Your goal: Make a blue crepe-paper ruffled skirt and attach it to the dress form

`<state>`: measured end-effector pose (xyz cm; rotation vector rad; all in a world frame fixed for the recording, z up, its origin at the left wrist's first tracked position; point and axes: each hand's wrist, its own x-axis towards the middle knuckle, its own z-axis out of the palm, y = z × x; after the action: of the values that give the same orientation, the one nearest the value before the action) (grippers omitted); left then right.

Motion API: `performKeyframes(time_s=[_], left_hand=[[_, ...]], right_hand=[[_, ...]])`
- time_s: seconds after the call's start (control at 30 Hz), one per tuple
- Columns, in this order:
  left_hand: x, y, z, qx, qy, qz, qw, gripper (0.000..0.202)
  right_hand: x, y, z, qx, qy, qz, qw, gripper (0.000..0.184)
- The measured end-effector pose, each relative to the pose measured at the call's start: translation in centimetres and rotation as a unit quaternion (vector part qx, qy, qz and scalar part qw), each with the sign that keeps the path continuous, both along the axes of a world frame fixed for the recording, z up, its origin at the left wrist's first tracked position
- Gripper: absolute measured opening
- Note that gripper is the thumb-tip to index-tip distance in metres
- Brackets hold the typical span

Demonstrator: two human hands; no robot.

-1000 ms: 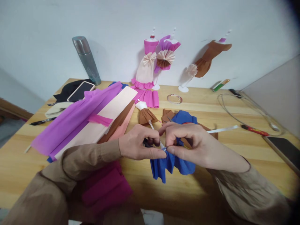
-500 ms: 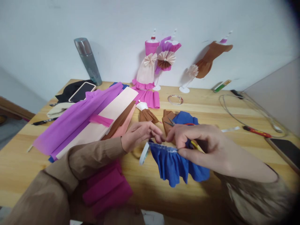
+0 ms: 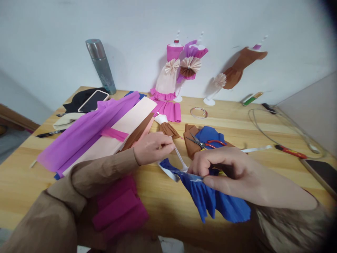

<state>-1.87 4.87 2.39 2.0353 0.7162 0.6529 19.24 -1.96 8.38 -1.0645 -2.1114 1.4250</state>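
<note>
My left hand (image 3: 155,147) pinches the end of a thin whitish strip (image 3: 180,157), which looks like tape backing. The strip stretches taut down to the top edge of a gathered blue crepe paper skirt (image 3: 210,196). That edge is pinched between the thumb and fingers of my right hand (image 3: 223,172), and the ruffles hang toward the table. A white tape band (image 3: 170,173) shows beside the skirt's left end. Just behind my right hand lie scissors (image 3: 200,143) and red-handled pliers (image 3: 217,142) on brown and blue paper pieces.
Crepe paper sheets (image 3: 89,130) cover the left side, near a phone (image 3: 93,101) and a leaning flask (image 3: 101,66). Dressed mini mannequins (image 3: 168,77) stand by the wall. At right are a cable (image 3: 259,128), a red screwdriver (image 3: 291,151) and another phone (image 3: 319,172).
My left hand has closed on the strip and drawn it up and leftward from the skirt's edge. The skirt now tilts down to the right, held in my right hand.
</note>
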Motion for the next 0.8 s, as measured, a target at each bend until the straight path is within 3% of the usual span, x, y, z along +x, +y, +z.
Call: performKeyframes(time_s=[0.07,0.13,0.3,0.4,0.53,0.8], left_hand=[[-0.3,0.2,0.7,0.057,0.029,0.015,0.998,0.030],[-0.5,0.1,1.4,0.042,0.026,0.011,0.999,0.029],[-0.7,-1.0,2.3,-0.079,0.030,-0.092,0.992,0.024],[-0.4,-1.7,2.1,-0.209,0.023,-0.138,0.968,0.020],[0.1,-2.3,1.0,-0.356,0.013,-0.118,0.927,0.018],[0.3,-2.9,0.9,-0.431,0.000,-0.102,0.896,0.023]], right_hand=[[-0.2,0.0,0.0,0.003,-0.011,0.001,1.000,0.017],[-0.5,0.1,0.0,0.016,-0.025,-0.002,1.000,0.017],[-1.2,0.1,-1.0,0.067,-0.073,-0.014,0.995,0.011],[-1.5,0.2,-1.7,0.094,-0.101,-0.017,0.990,0.010],[-1.7,0.3,-2.2,0.126,-0.134,-0.027,0.983,0.012],[-1.8,0.6,-2.4,0.067,-0.090,-0.032,0.993,0.015]])
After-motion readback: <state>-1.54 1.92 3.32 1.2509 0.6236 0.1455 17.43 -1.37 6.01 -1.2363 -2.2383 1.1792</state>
